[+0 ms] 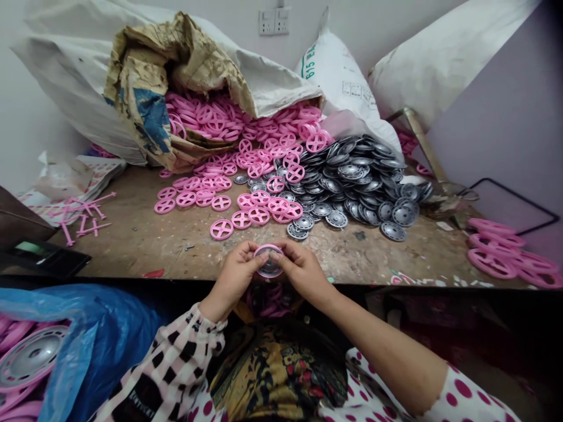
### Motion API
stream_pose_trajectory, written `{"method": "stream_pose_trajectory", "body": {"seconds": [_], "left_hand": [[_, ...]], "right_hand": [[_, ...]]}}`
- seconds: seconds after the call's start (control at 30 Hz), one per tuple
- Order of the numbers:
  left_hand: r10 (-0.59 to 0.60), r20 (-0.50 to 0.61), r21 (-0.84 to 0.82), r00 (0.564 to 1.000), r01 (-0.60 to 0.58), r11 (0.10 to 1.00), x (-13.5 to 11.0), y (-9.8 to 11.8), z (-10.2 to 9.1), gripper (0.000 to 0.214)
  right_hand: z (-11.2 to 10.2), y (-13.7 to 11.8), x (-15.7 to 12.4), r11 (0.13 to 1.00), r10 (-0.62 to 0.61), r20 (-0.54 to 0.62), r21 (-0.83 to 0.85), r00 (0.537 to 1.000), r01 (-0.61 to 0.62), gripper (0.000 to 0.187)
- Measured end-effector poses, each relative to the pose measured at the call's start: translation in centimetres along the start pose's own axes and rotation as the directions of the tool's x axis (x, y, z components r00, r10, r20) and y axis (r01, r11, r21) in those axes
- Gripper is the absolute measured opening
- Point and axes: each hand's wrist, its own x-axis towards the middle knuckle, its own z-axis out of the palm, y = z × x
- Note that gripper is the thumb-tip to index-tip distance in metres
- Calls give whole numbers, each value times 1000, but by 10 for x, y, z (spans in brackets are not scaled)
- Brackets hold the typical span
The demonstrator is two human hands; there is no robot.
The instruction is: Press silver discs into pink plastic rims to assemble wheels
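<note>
Between my two hands, near the table's front edge, is a small wheel [269, 268] made of a grey hubcap disc set in a pink ring. My left hand [241, 264] grips its left side, thumb on the grey face. On the right side my right hand [298, 265] pinches the rim, its thumb also pressed on the disc. Just beyond my hands lie loose pink wheel rings [221, 229] with crossed spokes. A heap of grey hubcap discs [336, 219] rises behind them to the right.
An open sack [145, 111] spills pink rings onto the worn table [193, 258]. Pink rods [83, 217] lie at left, by a dark device [46, 258]. Larger pink wheels [492, 262] sit at right. A blue bag [105, 328] at lower left holds assembled wheels [30, 357].
</note>
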Motion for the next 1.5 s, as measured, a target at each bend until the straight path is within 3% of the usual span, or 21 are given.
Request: {"method": "stream_pose_trajectory", "body": {"seconds": [0.1, 0.2, 0.27, 0.37, 0.43, 0.53, 0.6, 0.7, 0.8, 0.87, 0.93, 1.0, 1.07, 1.1, 1.13, 1.2, 1.3, 1.4, 1.5], "left_hand": [[19, -48, 133, 999, -13, 991, 1, 8, -13, 52], [77, -109, 260, 991, -47, 964, 7, 15, -28, 52], [116, -112, 361, 987, -68, 930, 15, 14, -36, 40], [280, -91, 614, 956, -168, 771, 32, 9, -41, 20], [413, -10, 808, 911, -236, 539, 46, 7, -38, 17], [457, 127, 960, 880, -226, 168, 65, 11, -29, 27], [433, 169, 984, 885, -180, -17, 76, 13, -23, 32], [403, 192, 978, 895, -140, -156, 91, 14, -16, 29], [390, 211, 972, 896, -150, -181, 100, 15, -15, 25], [416, 229, 971, 880, -177, -160, 101, 17, -17, 22], [492, 210, 969, 845, -246, 10, 97, 21, -19, 17], [520, 81, 866, 850, -318, 385, 89, 24, -20, 11], [383, -75, 559, 921, -280, 781, 77, 25, -20, 9], [272, -122, 367, 954, -211, 906, 70, 25, -20, 9], [160, -147, 187, 976, -131, 974, 64, 25, -19, 9], [-25, -167, -77, 986, 12, 997, 51, 23, -18, 6], [-192, -156, -283, 969, 143, 948, 36, 18, -17, 1], [-243, -120, -373, 962, 183, 909, 27, 13, -18, 4], [-242, -116, -398, 963, 179, 900, 22, 13, -20, 6]], "right_hand": [[-1, 1, -12, 940, -32, 198, -328, 980, 97, 24], [3, -4, -28, 734, 12, 427, -618, 904, 282, 31], [4, -6, -34, 630, 25, 466, -694, 884, 348, 31], [-7, -2, -24, 610, -56, 374, -721, 926, 328, 33], [-24, 3, -7, 568, -119, 231, -782, 966, 257, 32], [-54, 13, 22, 371, -184, 43, -922, 982, 110, 34], [-68, 19, 38, 255, -158, 0, -966, 987, 41, 37], [-76, 24, 50, 170, -27, 14, -985, 1000, 19, 39], [-76, 26, 53, 131, 25, 30, -991, 999, 26, 34], [-76, 26, 54, 105, 9, 66, -992, 998, 64, 31], [-79, 27, 55, 88, -4, 132, -987, 991, 132, 31], [-82, 31, 58, 101, -22, 167, -980, 986, 169, 33], [-85, 36, 62, 143, -39, 153, -977, 987, 157, 33], [-86, 38, 65, 169, -43, 138, -975, 989, 144, 33], [-86, 39, 68, 196, -40, 125, -972, 991, 130, 33], [-85, 40, 74, 265, -10, 101, -959, 995, 100, 31], [-83, 36, 82, 390, 52, 25, -921, 998, 3, 32], [-86, 34, 87, 520, 56, -72, -849, 996, -90, 42], [-92, 34, 87, 684, 69, -184, -706, 980, -181, 40]]}}
